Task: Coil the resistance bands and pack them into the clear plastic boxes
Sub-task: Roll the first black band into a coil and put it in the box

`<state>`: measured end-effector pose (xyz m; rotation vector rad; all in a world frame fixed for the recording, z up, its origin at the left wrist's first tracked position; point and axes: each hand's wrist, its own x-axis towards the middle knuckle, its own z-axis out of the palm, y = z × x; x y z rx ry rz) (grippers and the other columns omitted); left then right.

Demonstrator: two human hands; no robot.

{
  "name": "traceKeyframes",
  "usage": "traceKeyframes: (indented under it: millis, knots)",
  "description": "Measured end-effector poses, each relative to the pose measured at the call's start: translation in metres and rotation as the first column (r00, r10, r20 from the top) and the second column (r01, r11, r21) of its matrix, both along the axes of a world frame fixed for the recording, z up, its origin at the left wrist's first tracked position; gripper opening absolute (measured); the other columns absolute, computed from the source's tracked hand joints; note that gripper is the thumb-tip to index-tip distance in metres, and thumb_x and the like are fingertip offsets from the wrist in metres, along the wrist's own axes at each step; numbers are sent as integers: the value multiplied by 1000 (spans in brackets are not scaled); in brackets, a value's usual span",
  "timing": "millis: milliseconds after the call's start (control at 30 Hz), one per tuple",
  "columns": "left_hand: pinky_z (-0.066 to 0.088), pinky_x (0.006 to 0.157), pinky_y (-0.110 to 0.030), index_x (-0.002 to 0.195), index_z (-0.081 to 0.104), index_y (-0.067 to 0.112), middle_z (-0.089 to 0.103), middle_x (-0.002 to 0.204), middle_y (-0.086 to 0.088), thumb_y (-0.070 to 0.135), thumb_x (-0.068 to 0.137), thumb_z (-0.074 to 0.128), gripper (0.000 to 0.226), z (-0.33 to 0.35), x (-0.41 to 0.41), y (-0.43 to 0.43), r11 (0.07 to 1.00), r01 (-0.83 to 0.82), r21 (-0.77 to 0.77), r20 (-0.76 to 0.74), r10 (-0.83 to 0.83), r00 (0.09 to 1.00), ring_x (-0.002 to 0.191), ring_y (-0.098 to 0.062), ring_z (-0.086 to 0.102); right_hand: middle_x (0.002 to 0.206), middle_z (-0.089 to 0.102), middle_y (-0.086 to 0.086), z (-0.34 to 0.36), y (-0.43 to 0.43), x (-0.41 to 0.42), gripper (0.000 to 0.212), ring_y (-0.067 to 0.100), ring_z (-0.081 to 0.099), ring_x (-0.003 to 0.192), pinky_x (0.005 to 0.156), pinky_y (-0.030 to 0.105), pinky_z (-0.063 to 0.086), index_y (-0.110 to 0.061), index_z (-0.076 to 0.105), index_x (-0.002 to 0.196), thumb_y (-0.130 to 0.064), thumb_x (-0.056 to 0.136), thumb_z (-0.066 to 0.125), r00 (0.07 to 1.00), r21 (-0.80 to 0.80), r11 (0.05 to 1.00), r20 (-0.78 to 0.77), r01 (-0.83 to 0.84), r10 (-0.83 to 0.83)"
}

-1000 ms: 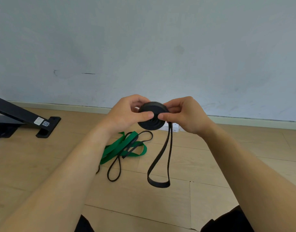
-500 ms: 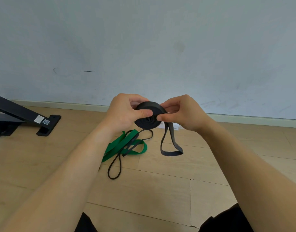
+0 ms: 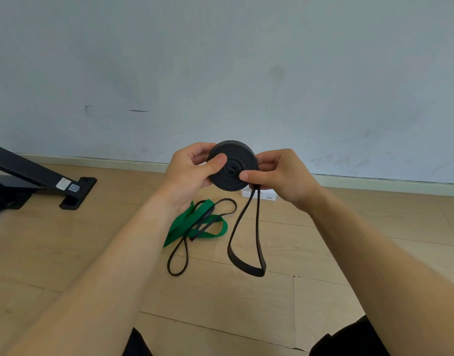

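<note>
wood floor by the wall – left hand (image 3: 192, 170) and right hand (image 3: 279, 176) are pinching the black band coil (image 3: 232, 165) mid-air, thumbs pressing its face so it's not unwinding, tail (image 3: 246, 242) dangling – green band (image 3: 195, 224) lying below.

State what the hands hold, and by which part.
Both hold the black resistance band by its coil: left hand on the coil's left side, right hand pinching its lower right edge. The tail hangs free.

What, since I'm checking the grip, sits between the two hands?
The coiled black band, pinched at its sides by the left hand and the right hand; the head view shows it.
</note>
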<state>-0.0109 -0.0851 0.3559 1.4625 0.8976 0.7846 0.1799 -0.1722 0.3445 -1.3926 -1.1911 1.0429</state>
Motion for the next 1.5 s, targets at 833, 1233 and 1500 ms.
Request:
traceKeyframes:
  millis: [833,1233,1500]
  knots:
    - [59,79,-28,100,74,22,79,96,2,23,68,84,34,3,-3,1,996,8,91,26,-10,1000,93,-16,75,99,78,16,-2,-3,2,29,30,75,95,88,40,61,2,72,111,-4,84,77,994,104,994,-100,-23,34]
    - [59,79,-33,106,74,27,76,92,9,25,75,87,34,11,2,-3,834,500,232,-693,-219,687,86,-9,70,79,77,-1,12,2,-1,16,16,73,78,82,44,59,-23,80,91,-26,76,86,814,-126,976,539,-178,218]
    - [60,76,-27,100,78,22,79,87,9,16,71,91,32,11,-7,1,916,320,243,-533,-150,833,81,-5,74,87,80,-2,8,-1,0,26,14,76,84,87,41,61,-13,78,102,-13,77,87,944,-87,992,309,-93,116]
